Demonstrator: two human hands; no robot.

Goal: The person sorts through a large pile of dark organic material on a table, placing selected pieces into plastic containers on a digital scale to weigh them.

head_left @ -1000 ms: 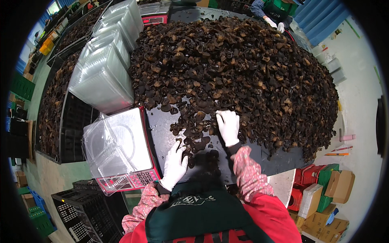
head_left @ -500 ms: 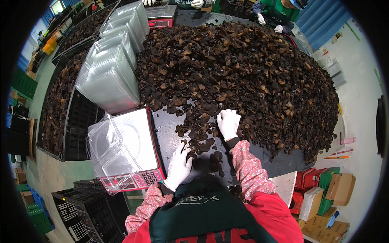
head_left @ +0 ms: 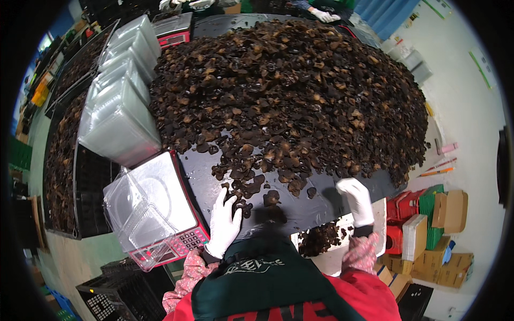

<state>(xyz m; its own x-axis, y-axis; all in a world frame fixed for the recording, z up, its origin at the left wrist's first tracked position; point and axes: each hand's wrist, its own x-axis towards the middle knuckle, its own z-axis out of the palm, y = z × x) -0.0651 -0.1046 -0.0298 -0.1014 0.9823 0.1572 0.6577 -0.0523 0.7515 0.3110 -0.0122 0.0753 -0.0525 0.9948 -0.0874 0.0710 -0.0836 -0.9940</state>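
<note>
A large pile of dark brown wood ear mushrooms (head_left: 289, 101) covers most of the black table, with loose pieces (head_left: 249, 187) scattered at its near left edge. My left hand (head_left: 224, 227), in a white glove, has its fingers apart beside these pieces, its fingertips close to or touching one. Over the table's near right edge, away from the pile, is my right hand (head_left: 355, 200), also gloved in white. Its fingers are bent and pressed together; whatever they may hold is hidden. More mushroom pieces (head_left: 321, 238) lie on a white surface below the table edge.
Left of my left hand stands a red scale (head_left: 187, 241) with a clear plastic tray (head_left: 142, 214) on it. Stacked clear trays (head_left: 118, 115) rise behind it. Black crates (head_left: 118, 289) stand lower left, cardboard boxes (head_left: 428, 262) lower right. A co-worker's gloved hand (head_left: 325, 15) shows across the table.
My right hand has left the pile's near edge and moved right and toward me. My left hand stays by the loose pieces. The view has shifted, showing the white surface below the table.
</note>
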